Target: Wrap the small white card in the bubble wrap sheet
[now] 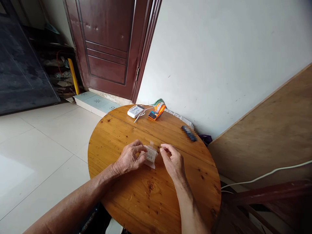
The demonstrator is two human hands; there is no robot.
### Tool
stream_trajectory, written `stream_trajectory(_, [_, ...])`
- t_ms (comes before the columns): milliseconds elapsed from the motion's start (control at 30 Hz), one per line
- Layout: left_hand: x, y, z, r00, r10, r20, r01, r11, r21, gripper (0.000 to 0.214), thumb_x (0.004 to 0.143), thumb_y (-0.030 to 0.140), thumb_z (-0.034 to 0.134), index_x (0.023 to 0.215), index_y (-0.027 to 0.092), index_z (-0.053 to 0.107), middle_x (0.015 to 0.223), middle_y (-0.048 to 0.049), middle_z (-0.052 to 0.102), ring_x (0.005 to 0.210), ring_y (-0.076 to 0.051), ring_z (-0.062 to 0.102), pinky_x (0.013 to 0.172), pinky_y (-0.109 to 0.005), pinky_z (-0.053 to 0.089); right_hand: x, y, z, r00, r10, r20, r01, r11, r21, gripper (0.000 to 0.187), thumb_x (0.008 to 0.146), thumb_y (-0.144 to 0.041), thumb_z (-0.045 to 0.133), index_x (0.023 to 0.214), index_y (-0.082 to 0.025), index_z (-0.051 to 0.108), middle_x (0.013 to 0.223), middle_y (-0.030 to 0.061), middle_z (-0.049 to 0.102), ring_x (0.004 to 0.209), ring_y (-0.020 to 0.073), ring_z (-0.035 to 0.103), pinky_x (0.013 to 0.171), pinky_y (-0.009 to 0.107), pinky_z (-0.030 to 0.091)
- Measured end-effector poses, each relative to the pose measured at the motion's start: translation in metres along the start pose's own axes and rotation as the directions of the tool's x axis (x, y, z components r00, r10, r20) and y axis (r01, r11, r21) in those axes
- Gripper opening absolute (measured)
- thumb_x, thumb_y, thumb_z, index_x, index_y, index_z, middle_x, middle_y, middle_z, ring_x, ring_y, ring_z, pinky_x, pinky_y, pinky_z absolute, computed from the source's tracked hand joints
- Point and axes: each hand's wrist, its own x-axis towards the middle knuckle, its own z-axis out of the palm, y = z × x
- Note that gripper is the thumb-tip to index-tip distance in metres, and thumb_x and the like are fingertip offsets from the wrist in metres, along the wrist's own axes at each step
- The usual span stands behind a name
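A small packet (151, 156) in clear, crinkled wrapping, with print on its face, lies in the middle of the round wooden table. At its left edge, my left hand (131, 155) has its fingers curled, thumb and forefinger closed on the wrapping. A short translucent flap (151, 143) sticks up from the packet's far side. Just right of the packet, and apart from it, is my right hand (173, 160). Its thumb and forefinger are drawn together in a pinch; whatever may be between them is too small to make out.
Along the far side of the wooden table (151, 188) are a white device (136, 111) with a cord, an orange tape dispenser (157, 111) and a blurred dark object (189, 133). Behind stand a white wall (219, 58) and a dark red door (107, 42).
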Motion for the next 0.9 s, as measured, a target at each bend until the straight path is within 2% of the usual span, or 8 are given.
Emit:
stream_trajectory(100, [-0.001, 0.001, 0.000, 0.997, -0.008, 0.071, 0.005, 0.999, 0.048, 0.017, 0.081, 0.020, 0.054, 0.084, 0.017, 0.070, 0.076, -0.0028, 0.059, 0.066, -0.013, 0.056, 0.065, -0.023, 0.044, 0.001, 0.013, 0.004, 0.988, 0.123, 0.097, -0.125, 0.992, 0.013, 0.023, 0.085, -0.040, 0.054, 0.088, -0.022, 0.069, 0.084, 0.0042, 0.074, 0.077, 0.0214, 0.067, 0.072, 0.032, 0.051])
stream_trajectory(233, [-0.001, 0.004, -0.001, 0.989, -0.006, 0.148, -0.015, 0.989, 0.145, 0.016, 0.081, 0.019, 0.054, 0.079, 0.018, 0.070, 0.067, 0.0000, 0.057, 0.058, -0.011, 0.050, 0.059, -0.022, 0.037, 0.006, 0.021, 0.013, 0.967, 0.196, 0.163, -0.211, 0.974, 0.078, 0.029, 0.083, -0.046, 0.055, 0.090, -0.022, 0.070, 0.086, 0.0055, 0.075, 0.079, 0.0227, 0.068, 0.074, 0.034, 0.051])
stream_trajectory(367, [-0.001, 0.005, 0.000, 0.984, -0.025, 0.177, -0.009, 0.982, 0.187, 0.015, 0.080, 0.021, 0.056, 0.086, 0.020, 0.069, 0.067, 0.0009, 0.061, 0.059, -0.012, 0.053, 0.060, -0.023, 0.036, 0.020, 0.015, 0.024, 0.922, 0.292, 0.253, -0.339, 0.926, 0.164, 0.035, 0.079, -0.047, 0.058, 0.102, -0.021, 0.067, 0.087, 0.0048, 0.075, 0.084, 0.0234, 0.068, 0.076, 0.035, 0.051])
stream_trajectory(500, [-0.001, 0.003, 0.003, 0.975, -0.091, 0.204, 0.043, 0.973, 0.228, 0.015, 0.079, 0.028, 0.060, 0.091, 0.023, 0.068, 0.066, 0.0020, 0.064, 0.058, -0.012, 0.055, 0.057, -0.022, 0.034, 0.037, 0.001, 0.029, 0.885, 0.355, 0.303, -0.448, 0.827, 0.341, 0.045, 0.071, -0.041, 0.066, 0.110, -0.019, 0.062, 0.079, 0.0021, 0.072, 0.074, 0.0201, 0.066, 0.070, 0.032, 0.050])
stream_trajectory(600, [-0.001, 0.002, 0.006, 0.972, -0.123, 0.202, 0.065, 0.960, 0.273, 0.012, 0.080, 0.029, 0.060, 0.087, 0.024, 0.067, 0.066, 0.0024, 0.066, 0.058, -0.012, 0.057, 0.056, -0.023, 0.032, 0.039, -0.008, 0.026, 0.923, 0.317, 0.219, -0.383, 0.814, 0.436, 0.045, 0.068, -0.036, 0.069, 0.108, -0.018, 0.062, 0.076, -0.0006, 0.068, 0.069, 0.0161, 0.061, 0.067, 0.029, 0.048])
stream_trajectory(700, [0.000, 0.002, 0.007, 0.967, -0.158, 0.200, 0.095, 0.951, 0.296, 0.014, 0.081, 0.033, 0.060, 0.090, 0.026, 0.068, 0.067, 0.0022, 0.067, 0.059, -0.013, 0.059, 0.056, -0.023, 0.032, 0.027, -0.014, 0.018, 0.950, 0.251, 0.188, -0.309, 0.849, 0.429, 0.039, 0.074, -0.034, 0.068, 0.109, -0.018, 0.062, 0.074, -0.0021, 0.065, 0.065, 0.0138, 0.058, 0.065, 0.027, 0.046])
stream_trajectory(800, [0.000, 0.005, 0.007, 0.958, -0.198, 0.206, 0.133, 0.948, 0.291, 0.019, 0.082, 0.037, 0.059, 0.095, 0.028, 0.069, 0.068, 0.0023, 0.068, 0.060, -0.014, 0.061, 0.056, -0.022, 0.034, 0.009, -0.018, 0.009, 0.978, 0.106, 0.182, -0.159, 0.937, 0.310, 0.029, 0.080, -0.029, 0.063, 0.108, -0.020, 0.063, 0.076, -0.0019, 0.066, 0.068, 0.0144, 0.059, 0.071, 0.029, 0.048])
stream_trajectory(900, [0.001, 0.005, 0.006, 0.959, -0.200, 0.199, 0.145, 0.954, 0.263, 0.019, 0.081, 0.034, 0.059, 0.096, 0.028, 0.069, 0.070, 0.0027, 0.068, 0.061, -0.013, 0.061, 0.058, -0.022, 0.035, -0.004, -0.021, 0.006, 0.990, -0.097, 0.105, 0.082, 0.987, 0.136, 0.020, 0.084, -0.022, 0.058, 0.103, -0.021, 0.064, 0.080, 0.0001, 0.069, 0.078, 0.0169, 0.063, 0.081, 0.032, 0.048])
